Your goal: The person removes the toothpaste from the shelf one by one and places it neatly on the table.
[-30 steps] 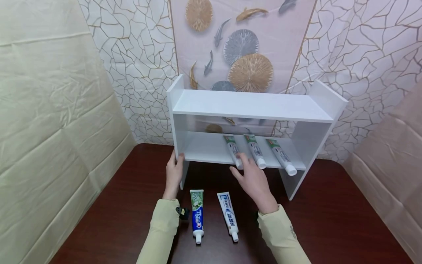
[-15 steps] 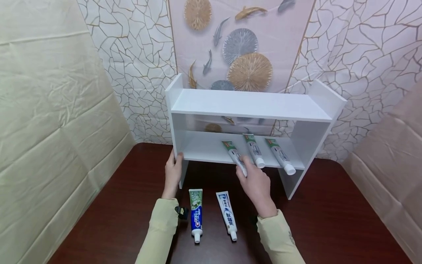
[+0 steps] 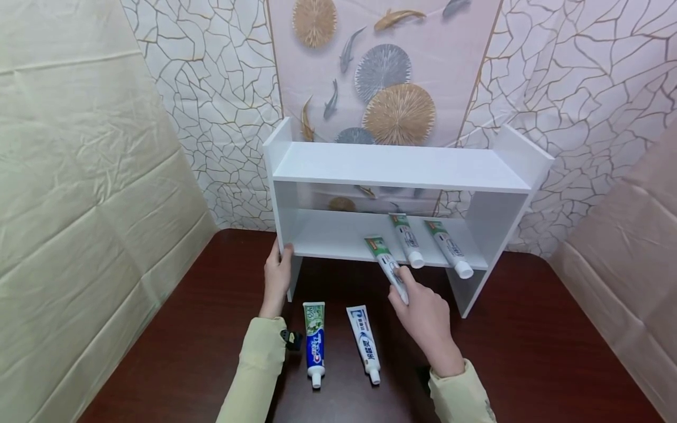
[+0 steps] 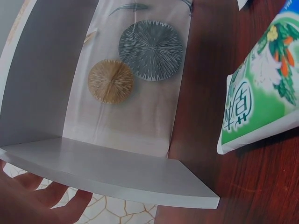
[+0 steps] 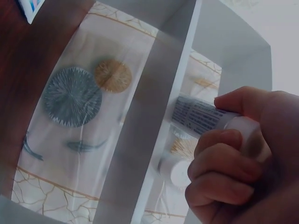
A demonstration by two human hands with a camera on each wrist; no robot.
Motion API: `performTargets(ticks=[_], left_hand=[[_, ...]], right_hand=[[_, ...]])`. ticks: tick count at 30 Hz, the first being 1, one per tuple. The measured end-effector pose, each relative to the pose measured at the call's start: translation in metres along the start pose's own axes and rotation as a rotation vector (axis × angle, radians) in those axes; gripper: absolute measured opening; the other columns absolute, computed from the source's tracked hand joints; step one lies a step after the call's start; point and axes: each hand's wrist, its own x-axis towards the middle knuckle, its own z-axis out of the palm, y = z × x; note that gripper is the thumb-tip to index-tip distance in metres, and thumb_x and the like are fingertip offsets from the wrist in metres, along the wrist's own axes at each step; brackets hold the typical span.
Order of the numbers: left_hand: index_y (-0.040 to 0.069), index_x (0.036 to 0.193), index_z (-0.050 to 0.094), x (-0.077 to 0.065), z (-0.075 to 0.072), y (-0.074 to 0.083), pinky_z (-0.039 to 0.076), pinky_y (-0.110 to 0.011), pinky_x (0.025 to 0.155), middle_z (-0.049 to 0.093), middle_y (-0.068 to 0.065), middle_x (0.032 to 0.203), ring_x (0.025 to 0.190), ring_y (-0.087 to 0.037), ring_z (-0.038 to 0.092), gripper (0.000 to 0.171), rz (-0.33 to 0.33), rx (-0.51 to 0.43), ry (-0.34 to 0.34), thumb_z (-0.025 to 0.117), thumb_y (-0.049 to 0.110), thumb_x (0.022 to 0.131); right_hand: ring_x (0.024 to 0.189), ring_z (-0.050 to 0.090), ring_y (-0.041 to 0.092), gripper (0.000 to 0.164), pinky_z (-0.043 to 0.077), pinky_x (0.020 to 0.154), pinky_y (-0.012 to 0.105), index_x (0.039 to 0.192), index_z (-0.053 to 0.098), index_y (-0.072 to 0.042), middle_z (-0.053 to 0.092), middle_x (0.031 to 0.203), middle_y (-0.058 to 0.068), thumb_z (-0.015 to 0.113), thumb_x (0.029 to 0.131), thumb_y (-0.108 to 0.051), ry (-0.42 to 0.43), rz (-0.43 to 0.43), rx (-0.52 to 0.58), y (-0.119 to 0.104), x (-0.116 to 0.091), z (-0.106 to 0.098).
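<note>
pinching the cap end [image 5: 239, 127] suits this likely soft, light tube [image 3: 388, 265] — my right grip [image 3: 423, 309] has it, left grip [image 3: 277, 273] the shelf [image 3: 402, 167].

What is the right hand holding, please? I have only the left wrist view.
Observer: The right hand grips a green-and-white toothpaste tube.
Operator: Thank you. How many others are lying on the lower board of the white shelf?
Observer: Two similar tubes.
Operator: And the toothpaste tube with the white flower, which I see only in part: where does its cap point?
Observer: Its white cap points toward the person.
</note>
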Motion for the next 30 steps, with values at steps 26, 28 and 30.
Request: performTargets(ticks=[26,28,30], left_hand=[[0.036,0.151,0.030,-0.003,-0.001,0.000,0.036,-0.055,0.108,0.043,-0.008,0.152,0.136,-0.031,0.043,0.052,0.003,-0.023,-0.002,0.043,0.039,0.102],[0.036,0.151,0.031,-0.002,-0.001,0.001,0.036,-0.055,0.108,0.043,-0.008,0.152,0.136,-0.031,0.043,0.051,0.006,-0.034,-0.008,0.043,0.038,0.102],[0.036,0.151,0.031,-0.001,0.000,0.001,0.036,-0.055,0.108,0.043,-0.008,0.152,0.137,-0.030,0.043,0.051,0.009,-0.035,-0.011,0.043,0.037,0.102]], right_hand=[[0.044,0.041,0.012,0.031,0.030,0.040,0.027,0.116,0.054,-0.014,0.065,0.068,0.011,0.066,0.087,-0.020,-0.091,0.057,-0.003,0.011,-0.037,-0.019],[0.043,0.041,0.013,0.032,0.030,0.040,0.027,0.116,0.054,-0.014,0.065,0.067,0.011,0.066,0.087,-0.020,-0.091,0.062,-0.001,0.012,-0.039,-0.019],[0.044,0.042,0.013,0.032,0.031,0.040,0.028,0.116,0.054,-0.014,0.065,0.066,0.011,0.067,0.087,-0.020,-0.091,0.070,0.003,0.012,-0.041,-0.020]])
